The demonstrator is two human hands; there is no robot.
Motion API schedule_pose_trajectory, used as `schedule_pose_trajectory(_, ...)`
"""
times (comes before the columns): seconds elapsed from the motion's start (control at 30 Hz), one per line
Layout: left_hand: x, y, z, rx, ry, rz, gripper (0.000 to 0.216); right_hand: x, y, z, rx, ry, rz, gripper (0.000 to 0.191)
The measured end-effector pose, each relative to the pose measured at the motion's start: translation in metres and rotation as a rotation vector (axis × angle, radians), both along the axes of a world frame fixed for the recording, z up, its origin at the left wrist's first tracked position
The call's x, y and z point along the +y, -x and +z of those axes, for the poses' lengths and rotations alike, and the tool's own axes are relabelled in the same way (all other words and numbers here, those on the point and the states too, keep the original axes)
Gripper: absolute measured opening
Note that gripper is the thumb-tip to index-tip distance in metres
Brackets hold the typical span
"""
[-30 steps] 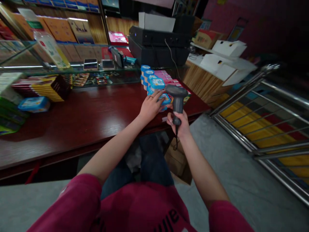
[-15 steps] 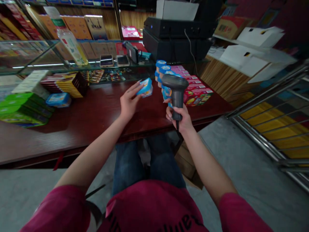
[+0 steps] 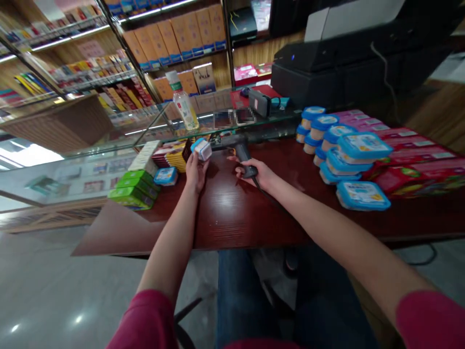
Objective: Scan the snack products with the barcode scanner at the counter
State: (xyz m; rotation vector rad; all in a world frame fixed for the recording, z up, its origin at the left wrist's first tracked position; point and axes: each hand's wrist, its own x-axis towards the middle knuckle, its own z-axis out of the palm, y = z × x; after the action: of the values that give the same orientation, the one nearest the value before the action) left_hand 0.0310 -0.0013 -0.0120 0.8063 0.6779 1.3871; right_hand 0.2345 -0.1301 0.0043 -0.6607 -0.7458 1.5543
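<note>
Left grip (image 3: 197, 173) closed, fingers pinching a small blue-lidded tub (image 3: 202, 150); right grip (image 3: 260, 175) wrapped around the lower handle of a dark handheld scanner (image 3: 244, 149). From my distant seat I had only the head view to go by. In it, the held tub was raised over the table (image 3: 225, 208), toward the far edge and left of the middle. I saw it tipped, its pale side turned toward the scanner; foreshortening kept me from judging its long axis.

What mattered most to me was the line between the two: the scanner's head ran roughly parallel to the far edge, nose leftward, just beside the tub. Whether they touched, I could not tell. The handle slanted down and rightward into the right grip, which lay farther from the tub than the left.

Toward the table's left end I made out a lone tub (image 3: 166, 176) beside green boxes (image 3: 134, 190); toward the right end, stacked tubs (image 3: 364, 147) stood by red boxes (image 3: 421, 177).
</note>
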Motion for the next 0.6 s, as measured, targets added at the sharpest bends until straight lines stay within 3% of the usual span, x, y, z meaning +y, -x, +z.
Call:
schedule_pose_trajectory(0.1, 0.007, 0.005, 0.007, -0.129, 0.104, -0.035, 0.025, 0.012, 0.001, -0.001, 0.024, 0.037, 0.071, 0.038)
schedule_pose_trajectory(0.2, 0.006, 0.004, 0.008, -0.13, 0.096, -0.072, 0.03, 0.008, 0.002, 0.001, 0.013, 0.017, 0.085, 0.028)
schedule_pose_trajectory(0.3, 0.003, 0.003, 0.005, 0.002, 0.046, -0.134, 0.037, 0.0, 0.006, 0.004, -0.049, -0.038, 0.06, 0.021)
schedule_pose_trajectory(0.43, 0.003, 0.011, 0.001, 0.198, -0.038, -0.231, 0.046, -0.006, 0.014, 0.002, -0.147, -0.063, 0.019, 0.03)
schedule_pose_trajectory(0.6, 0.003, 0.017, 0.001, 0.351, -0.154, -0.201, 0.053, -0.007, 0.021, -0.005, -0.254, -0.065, -0.015, 0.03)
